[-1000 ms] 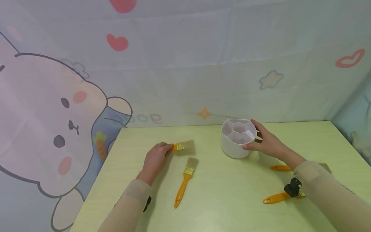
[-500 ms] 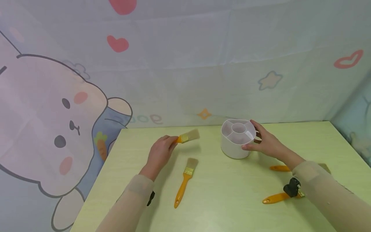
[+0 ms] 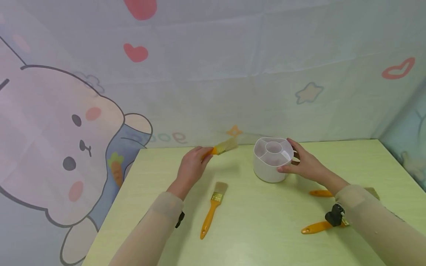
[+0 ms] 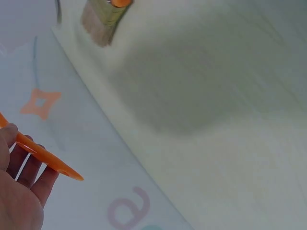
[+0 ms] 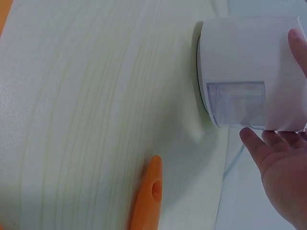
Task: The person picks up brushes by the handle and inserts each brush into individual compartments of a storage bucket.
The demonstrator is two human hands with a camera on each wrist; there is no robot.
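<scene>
My left hand (image 3: 193, 166) pinches the orange handle of a paintbrush (image 3: 225, 146) and holds it above the table, bristles pointing right and slightly up. In the left wrist view, the handle (image 4: 45, 155) lies between thumb and fingers. My right hand (image 3: 307, 162) grips the right side of a white round desk organizer (image 3: 267, 168), thumb in front and fingers around the side. The organizer stands upright on the table, with a central ring and several compartments in its top. A clear panel (image 5: 237, 103) shows on its side in the right wrist view.
Another paintbrush (image 3: 213, 207) lies on the table between the arms, bristles away from me. Two more, an upper paintbrush (image 3: 321, 193) and a lower paintbrush (image 3: 316, 227), lie partly under my right forearm. A printed cloth (image 3: 206, 92) hangs behind the pale table (image 3: 259, 229).
My left hand has lifted the paintbrush off the table and carried it up and to the right, toward the organizer. The right hand and organizer have stayed in place.
</scene>
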